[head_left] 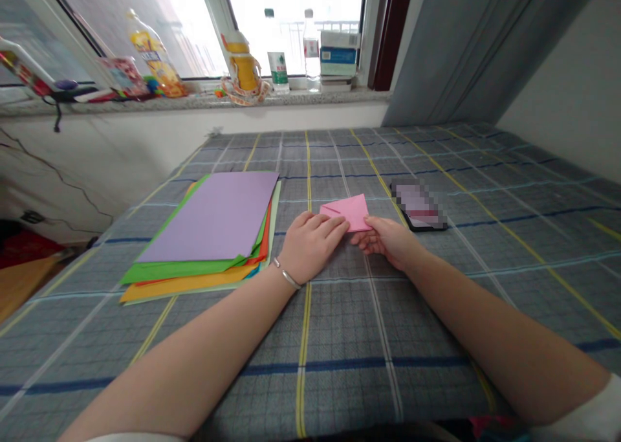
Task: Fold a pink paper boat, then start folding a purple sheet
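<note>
A small folded piece of pink paper lies on the checked bedspread, with a slanting crease or flap edge on its upper face. Over its lower left edge my left hand is closed, the fingers together and pressed on the paper; its thumb is hidden. A silver bangle circles that wrist. My right hand pinches the lower right corner between thumb and curled fingers. Left of my hands rests a stack of coloured paper sheets, purple on top, with green, orange, yellow and pale green edges showing beneath.
A phone with a blurred screen lies right of the pink paper. Along the windowsill at the back stand a yellow drinking bottle, an orange drink bottle, a clear bottle, a tube and stacked boxes.
</note>
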Demonstrator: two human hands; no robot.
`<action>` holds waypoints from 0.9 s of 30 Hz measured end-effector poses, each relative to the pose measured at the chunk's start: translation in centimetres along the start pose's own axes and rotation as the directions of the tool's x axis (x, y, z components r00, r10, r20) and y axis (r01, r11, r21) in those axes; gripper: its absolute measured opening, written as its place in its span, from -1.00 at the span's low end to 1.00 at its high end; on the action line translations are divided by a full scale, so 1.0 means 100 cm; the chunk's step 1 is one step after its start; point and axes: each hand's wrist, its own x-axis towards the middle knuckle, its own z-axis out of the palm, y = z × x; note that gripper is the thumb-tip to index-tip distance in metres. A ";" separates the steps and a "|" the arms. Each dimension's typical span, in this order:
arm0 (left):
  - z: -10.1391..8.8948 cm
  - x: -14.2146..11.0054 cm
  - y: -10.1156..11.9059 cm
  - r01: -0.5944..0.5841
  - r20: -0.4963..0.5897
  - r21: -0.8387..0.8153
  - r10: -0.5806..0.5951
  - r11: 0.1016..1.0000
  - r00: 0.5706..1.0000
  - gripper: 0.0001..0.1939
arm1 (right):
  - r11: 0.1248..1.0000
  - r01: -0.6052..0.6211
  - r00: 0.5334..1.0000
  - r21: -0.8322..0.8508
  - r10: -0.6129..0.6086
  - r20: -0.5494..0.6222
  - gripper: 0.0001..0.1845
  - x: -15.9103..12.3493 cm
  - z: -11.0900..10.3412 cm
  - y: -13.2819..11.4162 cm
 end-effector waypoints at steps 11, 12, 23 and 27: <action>0.008 -0.003 -0.010 0.394 0.142 -0.099 -0.379 0.914 0.915 -0.82 | 0.867 0.329 0.938 -0.375 -0.345 0.026 -0.60 0.013 -0.018 0.011; 0.009 -0.004 -0.011 0.424 0.143 -0.141 -0.405 0.895 0.903 -0.81 | 0.855 0.348 0.922 -0.384 -0.386 -0.025 -0.54 0.015 -0.021 0.012; 0.017 -0.003 -0.017 0.451 0.059 -0.775 -0.661 0.442 0.748 -0.72 | 0.644 0.552 0.714 -0.529 -0.693 -0.098 -0.71 0.008 -0.022 0.001; 0.019 -0.003 -0.021 0.486 0.138 -0.810 -0.699 0.327 0.701 -0.64 | 0.742 0.485 0.805 -0.463 -0.585 -0.095 -0.66 0.002 -0.017 -0.005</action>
